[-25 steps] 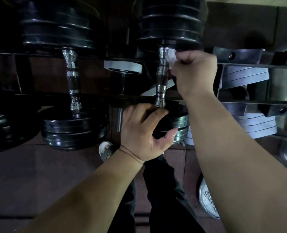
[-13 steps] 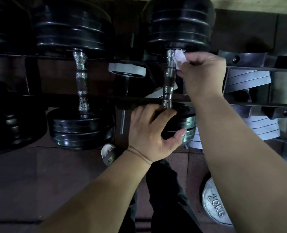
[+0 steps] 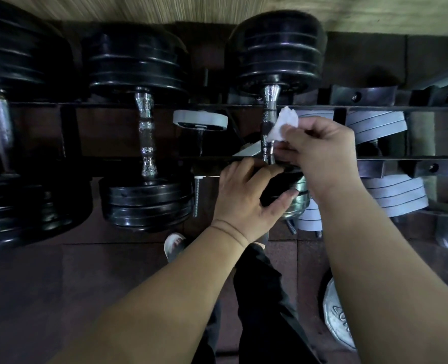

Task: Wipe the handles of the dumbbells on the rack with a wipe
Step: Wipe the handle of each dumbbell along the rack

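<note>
Well left of the fingers, across the rack (image 3: 128, 104) rails: a black dumbbell (image 3: 145, 143), chrome grip bare. Grips with the left hand (image 3: 243, 198), fingers curled over the near plates (image 3: 272, 189) of the middle dumbbell (image 3: 275, 53). Just beyond those fingers, its chrome handle (image 3: 269, 101). Pinches a crumpled white wipe (image 3: 284, 124) between fingers and thumb of the right hand (image 3: 322, 153), pressed against the handle's right side. Right of these fingers, grey plates (image 3: 378, 124) on the rack; below them, a silver plate (image 3: 338, 319) on the floor (image 3: 60, 298).

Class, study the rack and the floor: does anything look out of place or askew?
A silver weight plate lies on the floor at lower right, not on the rack. It looks left out; otherwise nothing stands out.
</note>
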The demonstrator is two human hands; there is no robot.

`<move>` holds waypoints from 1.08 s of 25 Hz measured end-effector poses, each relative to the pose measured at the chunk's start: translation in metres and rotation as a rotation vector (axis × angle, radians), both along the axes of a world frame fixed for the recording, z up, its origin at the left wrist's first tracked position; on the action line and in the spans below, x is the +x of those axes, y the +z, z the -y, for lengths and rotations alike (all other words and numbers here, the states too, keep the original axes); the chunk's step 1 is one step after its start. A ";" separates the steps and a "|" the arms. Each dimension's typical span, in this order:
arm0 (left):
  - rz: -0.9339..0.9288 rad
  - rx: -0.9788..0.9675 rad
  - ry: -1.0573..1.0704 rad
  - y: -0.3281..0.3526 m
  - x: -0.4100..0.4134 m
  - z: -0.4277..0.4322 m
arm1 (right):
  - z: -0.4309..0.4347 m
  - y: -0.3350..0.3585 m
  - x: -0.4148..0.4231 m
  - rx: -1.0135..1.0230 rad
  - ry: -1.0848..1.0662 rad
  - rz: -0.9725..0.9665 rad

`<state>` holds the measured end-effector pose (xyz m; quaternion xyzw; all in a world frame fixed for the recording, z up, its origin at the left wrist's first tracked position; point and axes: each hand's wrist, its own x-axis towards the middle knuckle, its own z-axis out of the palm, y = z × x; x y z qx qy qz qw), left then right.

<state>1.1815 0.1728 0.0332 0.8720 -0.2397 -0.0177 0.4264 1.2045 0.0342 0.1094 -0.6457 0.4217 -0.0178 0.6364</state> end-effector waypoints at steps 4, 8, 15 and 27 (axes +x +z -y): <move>-0.293 -0.265 0.158 0.023 0.022 -0.011 | -0.008 0.015 0.002 0.060 -0.113 0.006; -0.800 -0.573 0.316 0.053 0.048 -0.010 | -0.021 0.021 0.002 0.064 -0.073 -0.004; -0.897 -0.494 0.229 0.056 0.072 -0.011 | -0.025 0.013 -0.008 -0.160 0.063 -0.017; -0.690 0.039 0.117 0.022 0.133 0.017 | -0.025 -0.051 -0.065 -0.744 0.303 0.096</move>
